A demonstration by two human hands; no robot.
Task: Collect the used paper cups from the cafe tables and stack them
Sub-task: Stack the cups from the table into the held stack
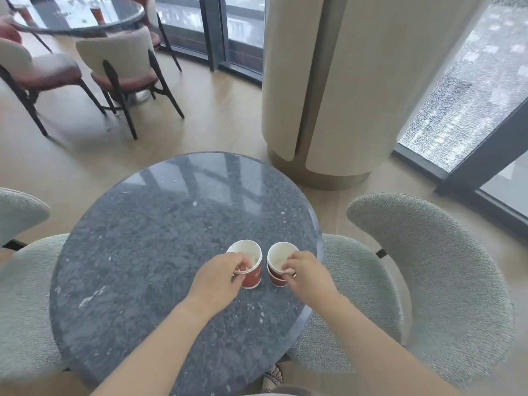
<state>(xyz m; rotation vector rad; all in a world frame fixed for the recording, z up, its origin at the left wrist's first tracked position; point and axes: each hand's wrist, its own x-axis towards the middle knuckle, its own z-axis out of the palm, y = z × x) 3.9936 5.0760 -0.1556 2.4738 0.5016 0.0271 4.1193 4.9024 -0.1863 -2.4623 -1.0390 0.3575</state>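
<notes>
As two red paper cups stand side by side toward the 3 o'clock edge of the round tabletop [157, 238], the left hand [220, 277] pinches the near rim of the left cup [253, 277] between thumb and curled fingers. The right hand [307, 277] pinches the near rim of the right cup [281, 252], which looks already nested in another. Stacking appears to be the step in hand. Next, one cup needs lifting clear, centring over its neighbour and lowering straight in.

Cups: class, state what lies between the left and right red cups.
Nothing: only bare table shows between the left cup and right cup, in the head view.
</notes>
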